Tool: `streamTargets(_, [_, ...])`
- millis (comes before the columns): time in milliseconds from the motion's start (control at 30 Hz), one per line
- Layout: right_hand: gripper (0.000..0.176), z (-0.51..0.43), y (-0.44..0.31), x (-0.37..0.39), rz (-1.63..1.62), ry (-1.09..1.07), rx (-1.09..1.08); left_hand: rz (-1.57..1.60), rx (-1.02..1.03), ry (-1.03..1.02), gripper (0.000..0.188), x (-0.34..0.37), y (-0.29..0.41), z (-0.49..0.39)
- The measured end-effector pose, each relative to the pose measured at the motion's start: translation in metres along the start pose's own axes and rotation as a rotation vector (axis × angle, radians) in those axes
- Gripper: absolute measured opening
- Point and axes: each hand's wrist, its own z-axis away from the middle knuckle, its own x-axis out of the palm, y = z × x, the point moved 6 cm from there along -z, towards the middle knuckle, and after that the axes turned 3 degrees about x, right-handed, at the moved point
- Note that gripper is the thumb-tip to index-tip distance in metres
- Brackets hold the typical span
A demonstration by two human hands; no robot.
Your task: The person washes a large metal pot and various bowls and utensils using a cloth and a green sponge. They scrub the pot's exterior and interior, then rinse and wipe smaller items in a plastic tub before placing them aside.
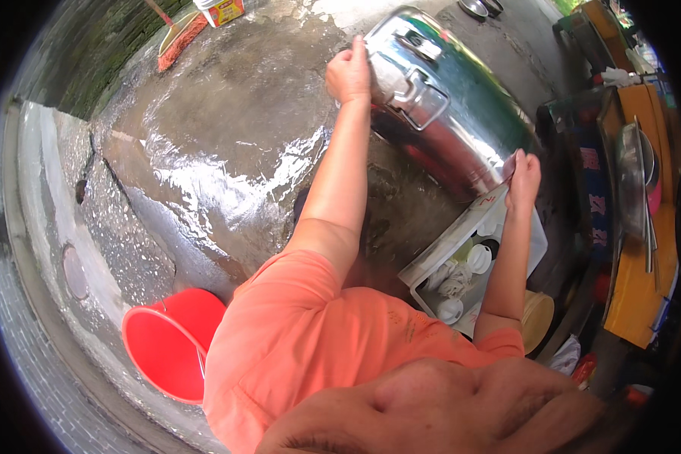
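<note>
A large shiny stainless steel pot [448, 96] is held tilted above the wet floor, between my two hands. My left hand [350, 71] grips its left end, thumb pointing up along the metal. At the lower right end my right hand [525, 177] has its fingers on the edge. A folding wire handle [423, 101] shows on the pot's side, with a metal fitting [421, 44] above it. The inside of the pot is hidden from me. Below my right hand stands a whitish plastic bin [417, 272] containing white lids and crumpled cloth or plastic.
A red bucket [173, 346] lies tipped toward me on the left. Behind are a red-bristled broom [183, 41] and a white tub [220, 12]. Metal pans [476, 8] sit at the far right. A wooden table [638, 295] carrying metal basins [633, 179] borders the right side.
</note>
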Motion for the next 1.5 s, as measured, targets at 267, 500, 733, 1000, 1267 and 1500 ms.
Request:
streamTargets(267, [0.038, 0.136, 0.273, -0.023, -0.436, 0.063, 0.92, -0.347, 0.903, -0.269, 0.053, 0.125, 0.033, 0.134])
streamTargets(500, [0.043, 0.229, 0.326, 0.038, -0.854, -0.246, 1.233, -0.247, 1.447, -0.7, 0.046, 0.193, 0.013, 0.266])
streamTargets(733, [0.05, 0.232, 0.274, -0.068, -0.462, -0.78, 0.997, -0.096, 1.614, -1.176, 0.039, 0.206, 0.014, 0.332])
streamTargets(1000, [0.041, 0.272, 0.436, -0.303, 0.255, -0.277, 1.126, -0.123, 0.372, -1.133, 0.06, 0.218, -0.028, 0.317])
streamTargets(1267, [0.073, 0.242, 0.504, -0.309, 0.821, 0.256, 0.755, -0.15, 0.324, -1.125, 0.058, 0.21, -0.036, 0.311])
streamTargets(1500, [0.066, 0.282, 0.546, -0.29, 0.53, 0.234, 1.201, -0.142, 0.333, -1.064, 0.058, 0.211, -0.025, 0.345])
